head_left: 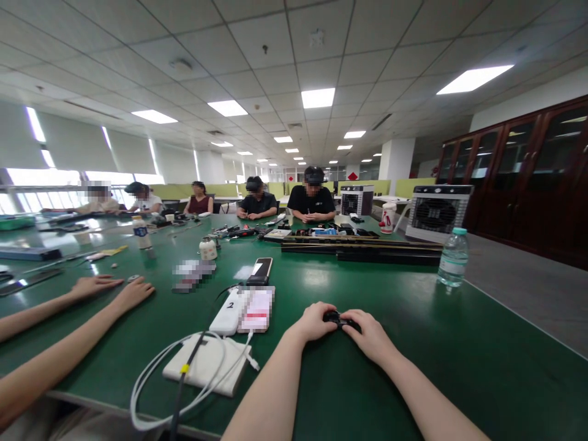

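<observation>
My left hand (315,322) and my right hand (373,337) meet over the green table (422,318), low on its surface. Between them is a small dark object (339,318), black with a curved outline; its kind is unclear because the fingers cover much of it. The left fingers wrap its left end, and the right fingers and thumb close on its right end. To the left of my left hand lie a pinkish phone-like slab (257,309), a white power bank (228,312) marked "2" and a dark phone (260,271).
A white notebook (206,364) lies under a looped white cable (142,383). A water bottle (452,260) stands at right, near long dark bars (358,247). A neighbour's hands (114,293) rest at left. Several people sit beyond, and an air cooler (438,211) stands behind.
</observation>
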A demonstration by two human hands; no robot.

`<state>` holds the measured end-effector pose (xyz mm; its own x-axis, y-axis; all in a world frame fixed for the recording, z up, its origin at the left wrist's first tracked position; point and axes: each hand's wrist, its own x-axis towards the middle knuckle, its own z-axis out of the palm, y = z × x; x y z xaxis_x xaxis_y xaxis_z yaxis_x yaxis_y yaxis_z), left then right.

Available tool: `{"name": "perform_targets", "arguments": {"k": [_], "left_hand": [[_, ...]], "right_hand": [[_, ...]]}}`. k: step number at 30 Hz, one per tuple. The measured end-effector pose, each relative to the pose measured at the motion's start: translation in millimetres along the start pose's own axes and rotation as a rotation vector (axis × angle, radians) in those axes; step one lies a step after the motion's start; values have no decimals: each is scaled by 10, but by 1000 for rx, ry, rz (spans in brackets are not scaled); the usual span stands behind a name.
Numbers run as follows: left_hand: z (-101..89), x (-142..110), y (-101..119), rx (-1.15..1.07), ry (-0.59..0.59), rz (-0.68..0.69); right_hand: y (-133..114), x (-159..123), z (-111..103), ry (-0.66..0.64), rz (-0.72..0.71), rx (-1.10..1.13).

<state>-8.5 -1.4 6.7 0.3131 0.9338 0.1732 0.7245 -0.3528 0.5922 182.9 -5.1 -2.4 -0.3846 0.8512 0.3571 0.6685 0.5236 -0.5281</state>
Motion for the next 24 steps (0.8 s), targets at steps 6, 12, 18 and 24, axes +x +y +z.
{"name": "perform_targets", "arguments": {"k": [6, 12, 18, 24], "left_hand": [[-7, 3, 9, 23, -9, 8], [4, -4, -9, 17, -3, -5], [9, -5, -10, 8, -5, -19], [-9, -7, 15, 9, -10, -24]], "right_hand": [[14, 2, 12, 11, 8, 28], [27, 2, 16, 46, 15, 52], [55, 9, 28, 45, 29, 50], [59, 12, 20, 36, 37, 57]]}}
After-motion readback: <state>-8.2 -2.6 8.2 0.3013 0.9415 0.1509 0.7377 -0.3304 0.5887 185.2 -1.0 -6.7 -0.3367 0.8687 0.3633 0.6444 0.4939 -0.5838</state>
